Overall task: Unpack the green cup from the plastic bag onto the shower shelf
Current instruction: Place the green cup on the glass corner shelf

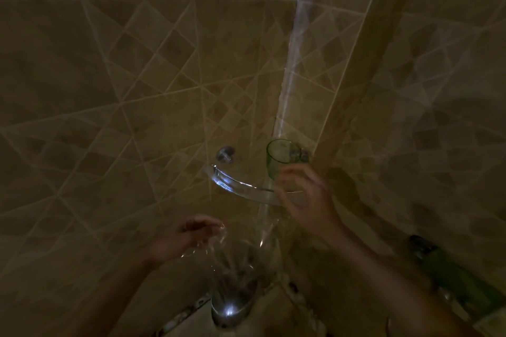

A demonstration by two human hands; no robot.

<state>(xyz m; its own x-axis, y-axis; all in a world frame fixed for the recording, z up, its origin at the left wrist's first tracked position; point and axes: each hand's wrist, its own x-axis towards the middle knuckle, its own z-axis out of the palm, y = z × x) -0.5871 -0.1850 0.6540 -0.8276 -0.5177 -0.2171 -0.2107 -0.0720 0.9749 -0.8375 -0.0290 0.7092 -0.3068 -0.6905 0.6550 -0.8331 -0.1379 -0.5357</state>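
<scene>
The left hand (189,238), low in the middle of the frame, pinches the rim of the clear plastic bag (232,260), which hangs slack below it; whether anything is left in the bag cannot be told in this dim light. Just right of centre the right hand (304,200) curls around the lower part of the green cup (282,157), fingers wrapped on its base. The cup stands upright with its mouth up and looks empty, its handle toward the tiled corner. It sits at or just over the curved glass shower shelf (235,185), near the shelf's right end; whether its base is touching the glass is hidden by the hand. To finish well, the cup probably wants to go flat on the glass, back from the front edge and clear of the metal bracket (226,154), before the fingers let go
</scene>
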